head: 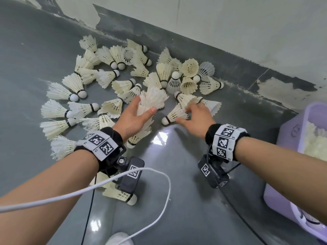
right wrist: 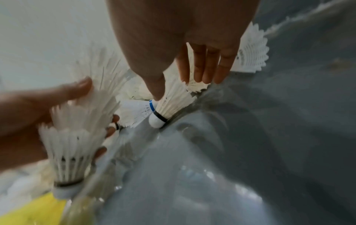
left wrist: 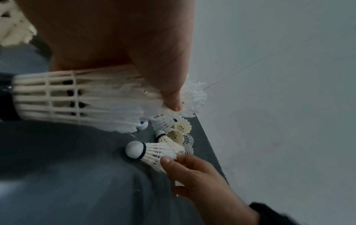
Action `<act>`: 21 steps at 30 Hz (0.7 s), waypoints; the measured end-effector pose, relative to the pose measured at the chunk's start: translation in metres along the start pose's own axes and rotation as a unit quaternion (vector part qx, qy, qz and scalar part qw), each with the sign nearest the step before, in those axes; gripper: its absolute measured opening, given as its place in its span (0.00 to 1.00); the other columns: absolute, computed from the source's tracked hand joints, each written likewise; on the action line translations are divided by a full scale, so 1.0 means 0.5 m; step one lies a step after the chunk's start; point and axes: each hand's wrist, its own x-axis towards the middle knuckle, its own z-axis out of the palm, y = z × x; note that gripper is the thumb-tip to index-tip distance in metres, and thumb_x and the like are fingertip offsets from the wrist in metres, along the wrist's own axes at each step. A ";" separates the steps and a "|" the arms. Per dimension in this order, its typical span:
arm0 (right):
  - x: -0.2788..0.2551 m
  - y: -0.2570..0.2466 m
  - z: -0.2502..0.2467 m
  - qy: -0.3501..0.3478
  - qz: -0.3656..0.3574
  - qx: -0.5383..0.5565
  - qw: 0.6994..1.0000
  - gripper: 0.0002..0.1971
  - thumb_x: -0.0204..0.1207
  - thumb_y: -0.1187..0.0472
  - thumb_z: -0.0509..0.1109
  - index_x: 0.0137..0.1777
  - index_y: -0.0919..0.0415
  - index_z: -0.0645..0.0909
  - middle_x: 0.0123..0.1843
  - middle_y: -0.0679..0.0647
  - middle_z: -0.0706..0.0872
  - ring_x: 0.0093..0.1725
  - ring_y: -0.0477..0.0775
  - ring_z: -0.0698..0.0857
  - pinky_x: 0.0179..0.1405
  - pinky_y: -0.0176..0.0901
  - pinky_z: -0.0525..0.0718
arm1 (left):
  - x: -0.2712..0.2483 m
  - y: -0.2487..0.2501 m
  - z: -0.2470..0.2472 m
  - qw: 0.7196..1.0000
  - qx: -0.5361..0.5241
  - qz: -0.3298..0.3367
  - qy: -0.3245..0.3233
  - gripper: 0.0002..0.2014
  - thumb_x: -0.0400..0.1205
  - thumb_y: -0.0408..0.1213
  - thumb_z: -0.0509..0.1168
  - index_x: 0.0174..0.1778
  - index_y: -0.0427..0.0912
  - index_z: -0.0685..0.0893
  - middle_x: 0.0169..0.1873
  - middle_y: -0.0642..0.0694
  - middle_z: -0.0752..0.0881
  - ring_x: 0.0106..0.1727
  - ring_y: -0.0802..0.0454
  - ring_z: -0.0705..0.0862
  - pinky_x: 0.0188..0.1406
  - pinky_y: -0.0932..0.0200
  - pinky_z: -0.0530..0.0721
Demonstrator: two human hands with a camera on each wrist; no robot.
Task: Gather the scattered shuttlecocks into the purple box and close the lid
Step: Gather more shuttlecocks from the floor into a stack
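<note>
Several white shuttlecocks (head: 106, 76) lie scattered on the grey floor (head: 185, 200) along the wall. My left hand (head: 144, 107) grips a nested stack of shuttlecocks (head: 152, 99), its thumb across the feathers; the left wrist view shows the stack (left wrist: 77, 99) close up. My right hand (head: 184, 114) pinches the feather skirt of one shuttlecock (head: 174, 114) lying on the floor, its cork (head: 165, 120) pointing toward me. In the right wrist view my thumb and fingers lie on either side of that shuttlecock (right wrist: 173, 105). The purple box (head: 290, 138) stands open at the right, with shuttlecocks inside.
A white cable (head: 106, 186) and a thin black one (head: 88, 209) trail over the floor near me. One shuttlecock (head: 122, 195) lies under my left wrist. The peeling wall (head: 230, 32) bounds the pile at the back. A white shoe tip (head: 118, 239) shows at the bottom edge.
</note>
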 end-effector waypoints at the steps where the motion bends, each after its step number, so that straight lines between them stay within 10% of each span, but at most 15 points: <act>1: 0.004 -0.005 0.004 -0.006 0.009 0.003 1.000 0.18 0.75 0.43 0.69 0.54 0.56 0.78 0.59 0.58 0.76 0.62 0.61 0.76 0.62 0.51 0.78 | 0.000 -0.004 0.000 1.000 0.001 -0.001 -0.006 0.36 0.83 0.48 0.65 0.83 0.44 0.55 0.70 0.63 0.64 0.71 0.66 0.62 0.66 0.71 0.58; 6: -0.009 -0.035 -0.036 0.069 -0.061 0.134 0.987 0.09 0.82 0.56 0.65 0.41 0.55 0.73 0.37 0.44 0.76 0.37 0.40 0.75 0.28 0.22 0.64 | 0.003 -0.023 -0.002 0.999 0.035 -0.003 -0.015 0.37 0.80 0.52 0.67 0.82 0.47 0.60 0.77 0.57 0.67 0.76 0.59 0.65 0.75 0.61 0.60; 11: -0.028 -0.039 -0.089 0.210 -0.096 0.187 0.955 0.05 0.84 0.59 0.61 0.46 0.54 0.68 0.36 0.46 0.75 0.37 0.50 0.73 0.28 0.33 0.64 | -0.003 -0.019 0.007 0.997 0.053 0.008 -0.051 0.32 0.80 0.49 0.68 0.78 0.49 0.65 0.65 0.55 0.79 0.65 0.55 0.78 0.67 0.60 0.72; 21: -0.068 -0.039 -0.102 0.063 -0.204 0.151 0.965 0.06 0.82 0.63 0.65 0.44 0.52 0.73 0.39 0.45 0.76 0.39 0.39 0.75 0.40 0.23 0.70 | -0.014 0.031 0.045 0.995 0.018 0.023 -0.095 0.41 0.67 0.39 0.81 0.74 0.48 0.68 0.61 0.52 0.82 0.60 0.55 0.82 0.61 0.60 0.77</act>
